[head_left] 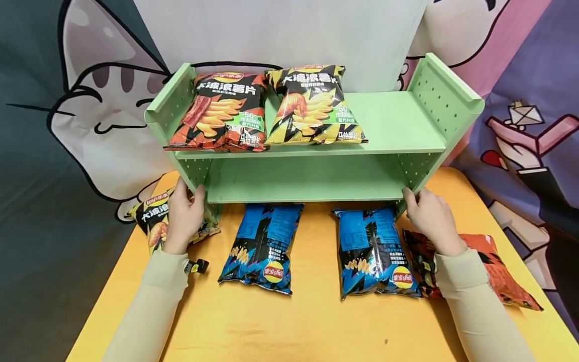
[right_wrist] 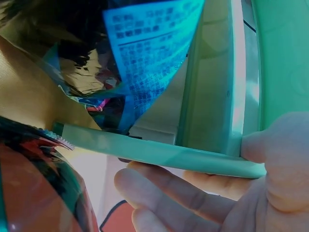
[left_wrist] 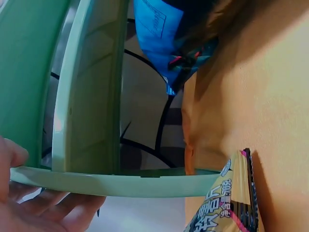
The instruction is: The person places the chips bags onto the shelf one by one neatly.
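Note:
A pale green two-tier shelf with perforated side panels stands at the back of the table. My left hand grips its left side panel low down, thumb on the inner face and fingers outside. On the opposite side, my right hand holds the right panel in the same way. Two chip bags, one red and black and one yellow and black, lean side by side on the upper tier. The lower tier shows bare green metal.
On the orange table lie two blue chip bags below the shelf's front. Another yellow bag is beside my left hand, and red bags lie under my right forearm. A printed cloth hangs behind.

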Action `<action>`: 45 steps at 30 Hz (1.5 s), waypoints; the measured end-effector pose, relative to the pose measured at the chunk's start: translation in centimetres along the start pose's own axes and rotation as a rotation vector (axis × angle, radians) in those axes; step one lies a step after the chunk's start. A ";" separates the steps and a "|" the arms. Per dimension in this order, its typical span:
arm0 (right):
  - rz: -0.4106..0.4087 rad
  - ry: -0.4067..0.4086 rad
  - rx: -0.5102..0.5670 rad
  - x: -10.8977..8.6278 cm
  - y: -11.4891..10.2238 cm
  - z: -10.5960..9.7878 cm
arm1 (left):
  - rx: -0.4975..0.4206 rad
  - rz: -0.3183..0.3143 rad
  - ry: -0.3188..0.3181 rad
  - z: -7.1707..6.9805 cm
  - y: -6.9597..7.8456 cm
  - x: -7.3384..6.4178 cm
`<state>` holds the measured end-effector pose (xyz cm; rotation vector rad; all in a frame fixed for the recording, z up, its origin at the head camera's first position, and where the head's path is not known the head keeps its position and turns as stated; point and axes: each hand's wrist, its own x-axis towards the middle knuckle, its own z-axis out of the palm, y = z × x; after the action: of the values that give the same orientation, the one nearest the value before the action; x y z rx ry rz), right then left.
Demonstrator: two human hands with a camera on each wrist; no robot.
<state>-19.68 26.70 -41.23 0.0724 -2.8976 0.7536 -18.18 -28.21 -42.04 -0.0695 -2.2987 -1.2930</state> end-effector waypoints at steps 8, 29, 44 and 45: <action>-0.011 -0.009 -0.054 -0.1 -0.1 -0.6 | 0.002 0.017 -0.028 -0.1 -0.1 0.2; -0.447 -0.091 -0.260 -8.7 5.0 -4.1 | 0.028 -0.007 -0.028 0.2 -0.4 0.0; -0.578 -0.023 -0.396 -14.2 10.8 -3.9 | 0.032 0.020 -0.016 0.2 -0.3 0.2; -0.582 -0.025 -0.403 -14.3 11.0 -3.8 | 0.032 0.019 -0.017 0.2 -0.4 0.1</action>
<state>-6.01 38.27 -45.44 0.8302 -2.7516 0.0697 -18.48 -28.29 -42.34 -0.0910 -2.3267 -1.2505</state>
